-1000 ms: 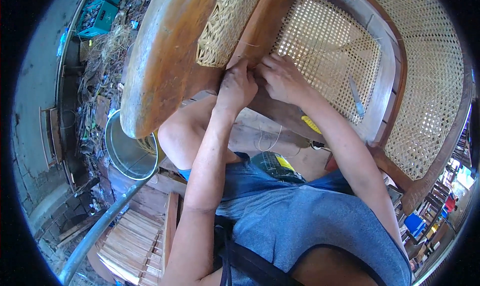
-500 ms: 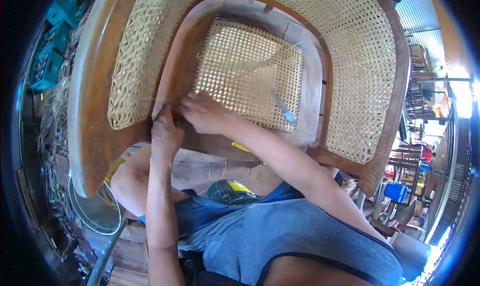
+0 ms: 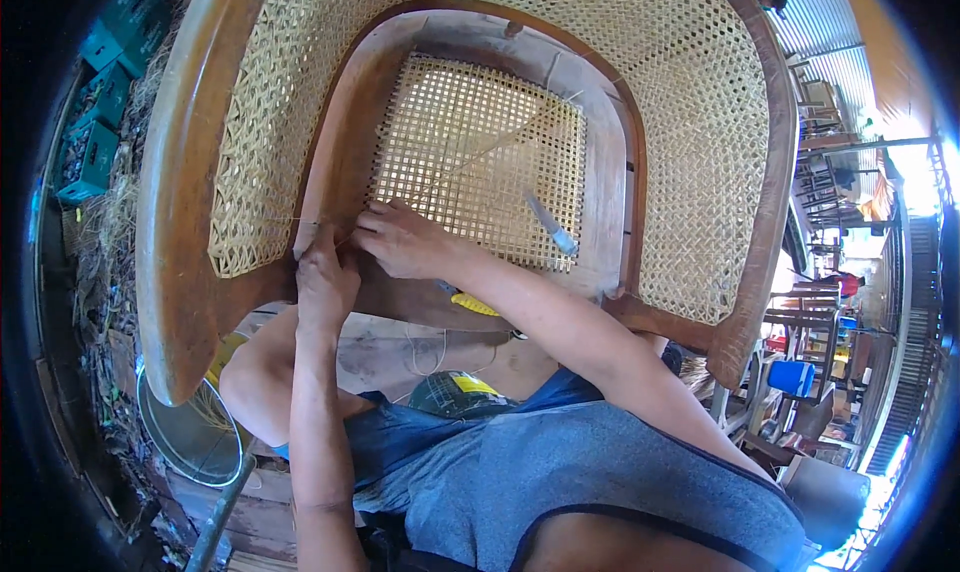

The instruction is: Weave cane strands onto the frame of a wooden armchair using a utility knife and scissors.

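Note:
A wooden armchair frame with woven cane panels stands before me. My left hand is closed in a pinch at the seat's near left corner, beside the left cane side panel. Close by on its right, my right hand has its fingers bent together on a thin cane strand that trails over the cane seat. Both sets of fingertips meet around the strand, partly hidden. On the seat's right side lies a knife with a light blue handle end. A yellow-handled tool rests at the front rail.
Below left stands a bucket with cane strands inside. Between my legs sits a dark green and yellow bundle. Teal crates stand at the far left. Stacked chair frames and a blue container are at the right.
The chair appears shifted slightly left and down in view. My right hand has moved slightly closer to my left, and the strand across the seat hangs slacker.

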A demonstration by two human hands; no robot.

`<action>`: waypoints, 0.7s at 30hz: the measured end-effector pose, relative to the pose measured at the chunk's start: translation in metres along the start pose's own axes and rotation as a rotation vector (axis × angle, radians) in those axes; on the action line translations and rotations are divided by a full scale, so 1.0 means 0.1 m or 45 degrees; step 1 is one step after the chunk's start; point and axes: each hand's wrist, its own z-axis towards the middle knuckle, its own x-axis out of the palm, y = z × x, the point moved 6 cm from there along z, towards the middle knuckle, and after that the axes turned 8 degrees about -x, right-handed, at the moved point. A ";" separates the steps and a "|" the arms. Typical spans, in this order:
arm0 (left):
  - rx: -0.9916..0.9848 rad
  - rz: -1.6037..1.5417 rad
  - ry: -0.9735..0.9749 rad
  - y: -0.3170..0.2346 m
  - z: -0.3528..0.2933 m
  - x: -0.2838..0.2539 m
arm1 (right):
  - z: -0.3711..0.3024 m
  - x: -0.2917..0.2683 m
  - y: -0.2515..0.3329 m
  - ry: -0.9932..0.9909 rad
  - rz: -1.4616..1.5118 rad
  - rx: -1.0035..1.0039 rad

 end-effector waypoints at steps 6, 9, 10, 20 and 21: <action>0.020 0.244 -0.059 0.16 -0.05 0.12 | 0.04 0.03 -0.03 -0.134 0.189 0.038; -0.021 0.467 -0.040 0.05 -0.06 0.11 | 0.04 0.02 -0.09 -0.166 0.210 0.018; -0.035 0.371 0.010 0.10 -0.06 0.10 | 0.05 0.03 -0.07 -0.122 0.238 0.052; -0.101 0.029 -0.028 0.10 -0.07 -0.07 | -0.08 0.06 -0.03 -0.143 0.096 0.108; -0.081 0.135 -0.128 0.09 -0.11 -0.11 | -0.10 0.08 -0.05 -0.165 0.097 0.123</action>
